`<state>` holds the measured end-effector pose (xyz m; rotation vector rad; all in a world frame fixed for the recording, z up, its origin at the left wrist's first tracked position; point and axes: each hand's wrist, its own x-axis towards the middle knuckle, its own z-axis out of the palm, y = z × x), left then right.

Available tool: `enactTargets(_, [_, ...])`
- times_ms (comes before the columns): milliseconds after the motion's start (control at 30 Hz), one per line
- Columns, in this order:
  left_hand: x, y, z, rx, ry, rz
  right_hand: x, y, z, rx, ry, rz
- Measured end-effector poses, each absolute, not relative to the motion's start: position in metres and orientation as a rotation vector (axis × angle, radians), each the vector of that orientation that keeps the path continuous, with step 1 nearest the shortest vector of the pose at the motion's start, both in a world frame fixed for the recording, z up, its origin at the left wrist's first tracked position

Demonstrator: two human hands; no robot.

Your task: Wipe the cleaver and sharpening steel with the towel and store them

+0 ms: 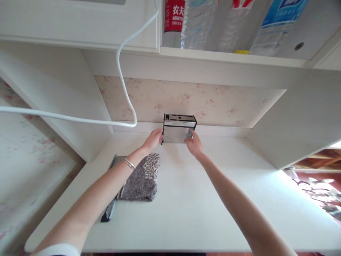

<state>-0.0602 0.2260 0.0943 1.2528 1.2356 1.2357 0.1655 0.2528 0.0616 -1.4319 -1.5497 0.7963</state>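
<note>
Near the back wall, a silver box with black edges (178, 133) stands on the white countertop (191, 199). Slots and a small black part show along its top. My left hand (155, 138) grips its left side, the fingertips partly hidden at the edge. On the opposite side, the thumb and fingers of my right hand (194, 143) close on its right end. Below my left forearm lies a folded grey-brown cloth with a cream pattern (142, 179), and a grey and black strip-like object (108, 210) sticks out beside it.
A white cable (122, 71) hangs across the upper left, in front of the cabinet. Overhead, a shelf holds several plastic bottles (195, 25). White side panels (287, 117) stand left and right of the counter, with flowered wallpaper (183, 96) behind.
</note>
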Motion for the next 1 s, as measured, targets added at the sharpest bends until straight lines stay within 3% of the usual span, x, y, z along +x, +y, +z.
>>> enactTargets(233, [-0.085, 0.064, 0.055, 1.182, 1.514, 1.251, 0.097, 0.128, 0.010, -1.148, -1.965, 0.896])
enactTargets(433, [-0.137, -0.029, 0.014, 1.227, 1.954, 1.055, 0.046, 0.072, 0.008, -0.804, -2.552, 0.498])
enactTargets(700, [-0.167, -0.062, -0.008, 1.503, 2.406, 0.890, 0.024, 0.080, -0.025, -0.863, -2.665, 0.219])
enactTargets(1000, [-0.163, -0.048, -0.009, 1.707, 2.651, 0.446, 0.072, 0.063, -0.033, -0.875, -2.651, 0.064])
